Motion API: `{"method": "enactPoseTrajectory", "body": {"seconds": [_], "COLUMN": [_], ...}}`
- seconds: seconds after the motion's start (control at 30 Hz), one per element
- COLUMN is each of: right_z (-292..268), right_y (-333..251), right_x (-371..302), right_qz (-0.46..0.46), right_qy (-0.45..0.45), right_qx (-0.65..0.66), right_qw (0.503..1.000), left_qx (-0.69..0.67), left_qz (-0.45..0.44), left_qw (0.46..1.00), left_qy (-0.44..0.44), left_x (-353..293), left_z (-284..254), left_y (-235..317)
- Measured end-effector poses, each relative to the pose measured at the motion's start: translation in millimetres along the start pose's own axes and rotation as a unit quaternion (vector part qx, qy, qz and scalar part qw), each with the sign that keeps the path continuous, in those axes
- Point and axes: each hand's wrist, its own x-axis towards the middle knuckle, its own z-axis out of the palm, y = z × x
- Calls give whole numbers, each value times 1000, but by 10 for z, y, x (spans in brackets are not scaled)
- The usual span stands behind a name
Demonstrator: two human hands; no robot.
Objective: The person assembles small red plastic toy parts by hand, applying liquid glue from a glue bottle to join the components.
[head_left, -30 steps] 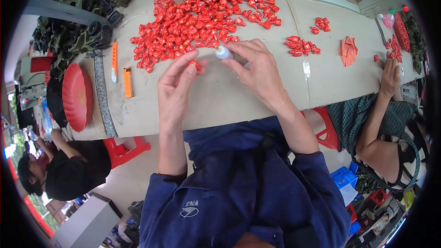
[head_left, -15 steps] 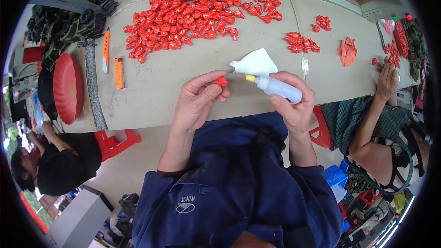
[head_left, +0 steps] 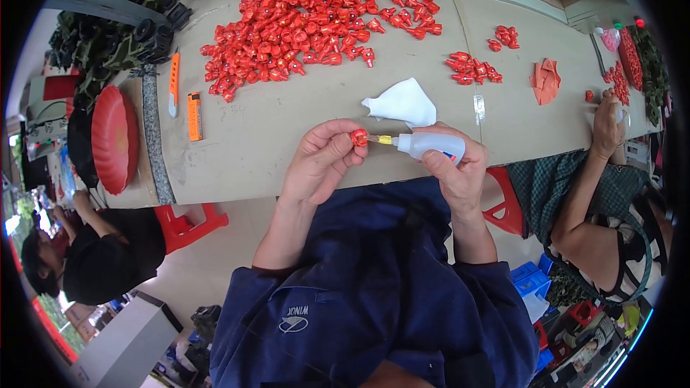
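Between the thumb and fingers of my left hand point(head_left: 323, 162) is a small red plastic part point(head_left: 359, 137). My right hand point(head_left: 460, 165) is wrapped round a white squeeze bottle point(head_left: 435, 148) with a yellow collar and a thin nozzle point(head_left: 376, 139). The bottle lies nearly level, its nozzle tip at the red part; whether it goes inside I cannot tell. Just beyond my hands a white cloth or paper point(head_left: 404, 103) rests on the table. A large heap of similar red parts point(head_left: 287, 36) spreads over the table's far side.
Smaller red clusters point(head_left: 472, 69) lie to the right, near an orange-red scrap point(head_left: 546, 82). An orange cutter point(head_left: 174, 86) and an orange box-like piece point(head_left: 195, 116) lie left, beside a red scalloped tray point(head_left: 115, 140). Co-workers sit at both sides; one person's hand point(head_left: 608, 126) reaches onto the table at right.
The bottle has tipped closer to level, bringing its nozzle to the red part. My left hand has shifted slightly right with that part.
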Motion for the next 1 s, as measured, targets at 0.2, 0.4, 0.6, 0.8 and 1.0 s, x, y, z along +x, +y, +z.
{"method": "enactPoseTrajectory", "body": {"seconds": [0.2, 0.4, 0.6, 0.8, 1.0], "right_z": [-6, 12, 6, -26, -16], "right_y": [6, 12, 12, 12, -22], "right_x": [4, 12, 10, 11, 14], "right_qz": [7, 26, 23, 15, 10], "right_qy": [-9, -1, -1, -18, -26], "right_qx": [-10, 11, 6, 0, -13], "right_qw": [1000, 1000, 1000, 1000, 1000], "left_qx": [3, 3, 1, -5, -10], "left_qz": [0, -2, -8, -11, -8], "left_qw": [1000, 1000, 1000, 1000, 1000], "left_qy": [-8, -27, -23, -22, -11], "left_x": [11, 24, 31, 42, 41], "left_z": [25, 34, 47, 41, 16], "left_y": [13, 16, 9, 16, 18]}}
